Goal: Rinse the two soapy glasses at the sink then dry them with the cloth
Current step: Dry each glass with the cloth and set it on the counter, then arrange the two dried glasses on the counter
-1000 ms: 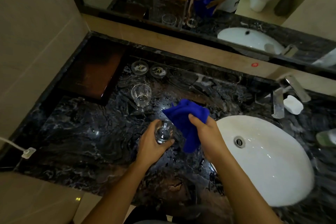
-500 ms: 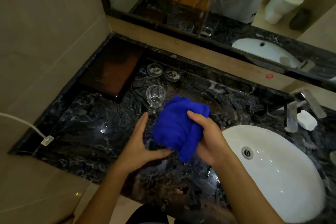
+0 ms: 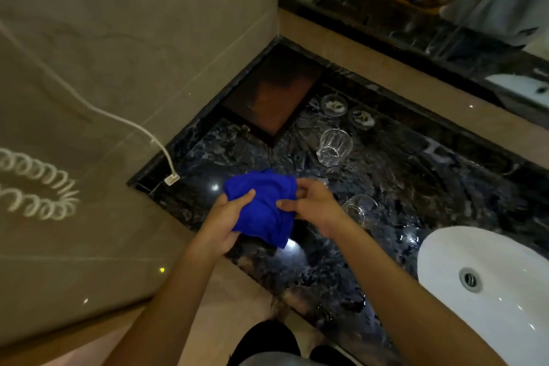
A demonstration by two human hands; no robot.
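Observation:
Both my hands hold the bunched blue cloth (image 3: 261, 208) just above the dark marble counter (image 3: 416, 187). My left hand (image 3: 224, 224) grips its left side, thumb on top. My right hand (image 3: 316, 206) pinches its right edge. One clear glass (image 3: 334, 147) stands upright on the counter beyond the cloth. The second glass (image 3: 359, 209) sits on the counter just right of my right wrist, not touched by either hand. Whether anything lies inside the cloth cannot be seen.
The white sink basin (image 3: 490, 291) is at the lower right. A dark wooden tray (image 3: 273, 98) fills the back left corner, with two small glass dishes (image 3: 334, 104) beside it. A white cable and plug (image 3: 172, 178) lie at the counter's left edge. A tiled wall stands to the left.
The glass that my left hand held and the cloth covered now sits on the counter by my right wrist. Both hands hold only the cloth. The view has swung left.

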